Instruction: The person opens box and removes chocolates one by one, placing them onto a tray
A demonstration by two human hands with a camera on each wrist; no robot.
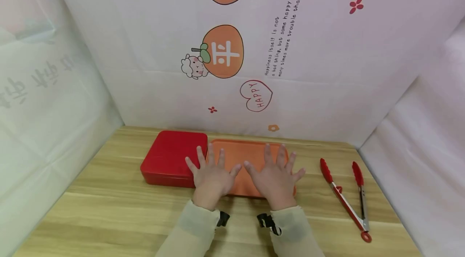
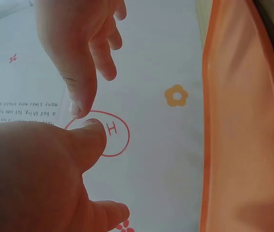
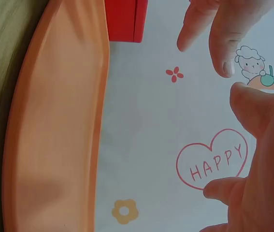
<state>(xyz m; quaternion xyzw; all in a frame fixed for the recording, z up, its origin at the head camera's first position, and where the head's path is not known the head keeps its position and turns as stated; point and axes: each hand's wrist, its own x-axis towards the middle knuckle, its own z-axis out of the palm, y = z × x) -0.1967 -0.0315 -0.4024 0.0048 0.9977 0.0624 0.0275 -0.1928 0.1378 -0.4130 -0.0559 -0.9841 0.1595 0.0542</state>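
Both hands are spread over an orange tray (image 1: 239,152), fingers straight and apart, holding nothing. My left hand (image 1: 212,176) overlaps the tray's left side and the right edge of a red box (image 1: 174,154) in the head view. My right hand (image 1: 277,178) is over the tray's right half, its little finger reaching past the right rim. The two thumbs point toward each other with a small gap. In the left wrist view the tray (image 2: 248,125) lies below the hands, and the right wrist view shows its bare inside (image 3: 59,121).
Red-tipped tongs (image 1: 348,204) lie spread on the wooden table (image 1: 109,208), right of the tray. A white printed cloth (image 1: 308,99) stands behind the table, with cloth walls on both sides. Black straps (image 1: 267,221) sit at the wrists.
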